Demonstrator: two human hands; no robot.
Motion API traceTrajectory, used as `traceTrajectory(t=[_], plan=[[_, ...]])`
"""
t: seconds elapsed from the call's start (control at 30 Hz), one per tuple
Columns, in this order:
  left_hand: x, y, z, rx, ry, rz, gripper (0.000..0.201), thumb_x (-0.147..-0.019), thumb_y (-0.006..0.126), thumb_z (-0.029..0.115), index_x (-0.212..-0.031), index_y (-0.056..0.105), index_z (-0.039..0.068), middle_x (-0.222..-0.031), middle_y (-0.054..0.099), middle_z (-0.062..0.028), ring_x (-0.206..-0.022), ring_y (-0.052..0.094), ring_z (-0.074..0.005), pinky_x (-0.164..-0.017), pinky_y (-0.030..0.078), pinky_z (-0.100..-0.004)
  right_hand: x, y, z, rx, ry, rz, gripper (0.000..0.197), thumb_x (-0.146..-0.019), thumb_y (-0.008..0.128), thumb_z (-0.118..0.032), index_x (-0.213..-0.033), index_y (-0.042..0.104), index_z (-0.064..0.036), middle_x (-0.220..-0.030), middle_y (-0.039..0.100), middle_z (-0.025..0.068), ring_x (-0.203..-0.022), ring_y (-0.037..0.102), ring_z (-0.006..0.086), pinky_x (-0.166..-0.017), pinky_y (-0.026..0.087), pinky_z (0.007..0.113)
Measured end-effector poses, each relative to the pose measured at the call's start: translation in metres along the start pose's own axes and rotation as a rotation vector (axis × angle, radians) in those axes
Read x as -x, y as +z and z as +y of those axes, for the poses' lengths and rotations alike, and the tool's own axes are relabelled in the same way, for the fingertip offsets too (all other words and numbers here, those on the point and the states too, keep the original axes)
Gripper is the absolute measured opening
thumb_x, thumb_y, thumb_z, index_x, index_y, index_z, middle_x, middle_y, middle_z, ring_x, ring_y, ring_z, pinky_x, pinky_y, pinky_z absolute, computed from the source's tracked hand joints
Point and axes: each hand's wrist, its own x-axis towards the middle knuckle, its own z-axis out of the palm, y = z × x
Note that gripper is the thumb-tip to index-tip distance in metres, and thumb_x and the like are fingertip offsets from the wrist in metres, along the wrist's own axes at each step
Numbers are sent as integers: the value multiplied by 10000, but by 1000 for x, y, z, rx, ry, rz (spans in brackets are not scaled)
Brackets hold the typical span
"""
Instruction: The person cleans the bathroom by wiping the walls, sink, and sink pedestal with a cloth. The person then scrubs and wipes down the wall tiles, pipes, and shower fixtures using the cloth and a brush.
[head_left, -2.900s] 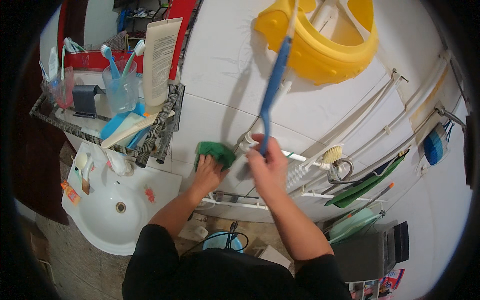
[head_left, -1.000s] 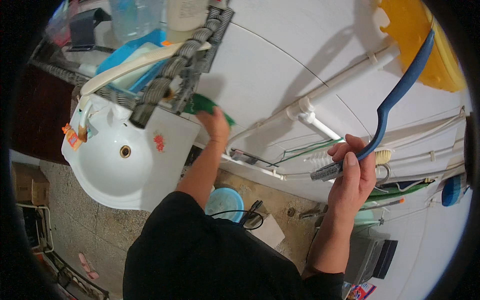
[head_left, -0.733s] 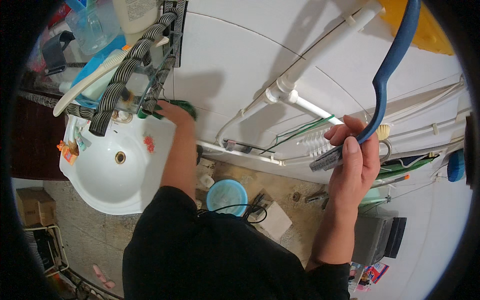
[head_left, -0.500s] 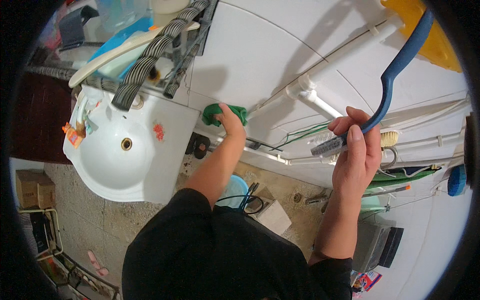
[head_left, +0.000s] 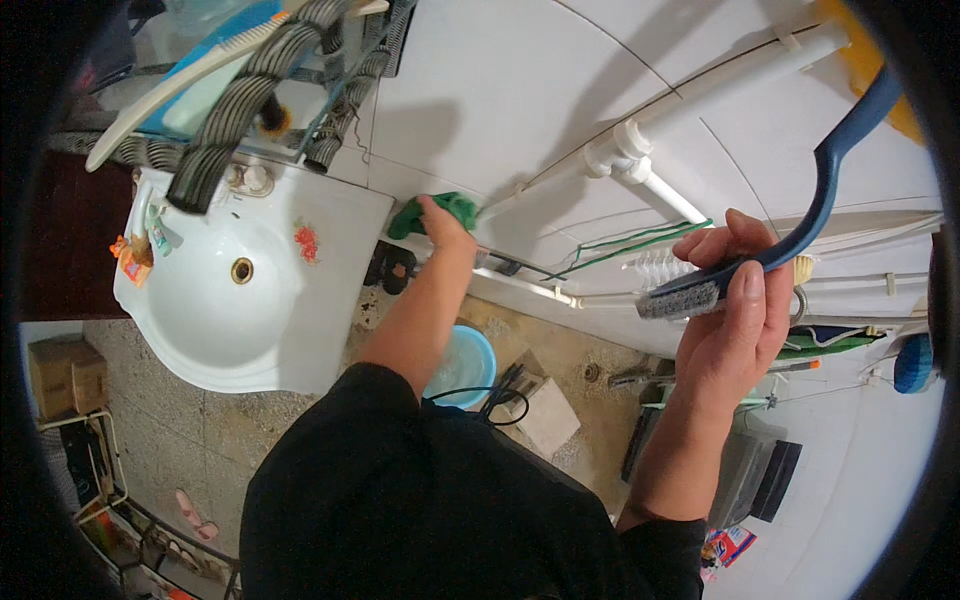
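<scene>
My left hand (head_left: 447, 232) is closed on a bunched green cloth (head_left: 458, 207) and presses it against the white tiled wall, beside a white pipe and just right of the sink. Held up in my right hand (head_left: 738, 315) is a long-handled scrubbing brush (head_left: 825, 185). Its curved blue handle rises to the upper right, and its head with short grey bristles points left. My thumb and fingers wrap the neck of the handle near the head. The brush is apart from the wall.
A white sink (head_left: 330, 330) stands at the left under a shelf with striped tubing (head_left: 250, 95). White pipes (head_left: 745, 90) cross the wall. A light-blue basin (head_left: 488, 368), a pale block (head_left: 548, 415) and black cable (head_left: 500, 392) are on the floor. A blue round brush (head_left: 912, 365) hangs at the right.
The view has shifted slightly, and the sink and cloth appear a little farther left. The brush sits slightly farther right, its bristles more turned into view. Both hands keep their holds.
</scene>
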Motion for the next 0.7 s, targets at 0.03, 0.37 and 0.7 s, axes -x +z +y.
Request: traceTrajectory(t=[0.03, 0.37, 0.7], plan=[[-22, -10, -5, -7, -20, 0, 618, -879, 403, 535, -1296, 382, 80, -1241, 458, -77, -1059, 486, -246, -944, 369, -410, 0, 0, 0, 19, 7, 6, 317, -882, 461, -177, -1091, 516, 54, -800, 566, 98, -752, 515, 144, -702, 419, 269], [-102, -61, -14, 110, -124, -34, 390, -925, 365, 351, -1173, 487, 76, -1145, 538, -76, -966, 519, -250, -868, 420, -376, -7, -6, 1, 156, 80, -41, 335, -882, 461, -180, -1096, 505, 73, -816, 545, 109, -767, 512, 169, -723, 418, 304], [-112, -57, -3, 87, -225, -112, 384, -893, 372, 328, -1155, 531, 95, -1119, 575, -50, -1034, 534, -260, -907, 419, -384, -7, -7, 0, 182, 120, -35, 352, -872, 453, -197, -1093, 509, 70, -829, 552, 120, -788, 521, 186, -744, 425, 321]])
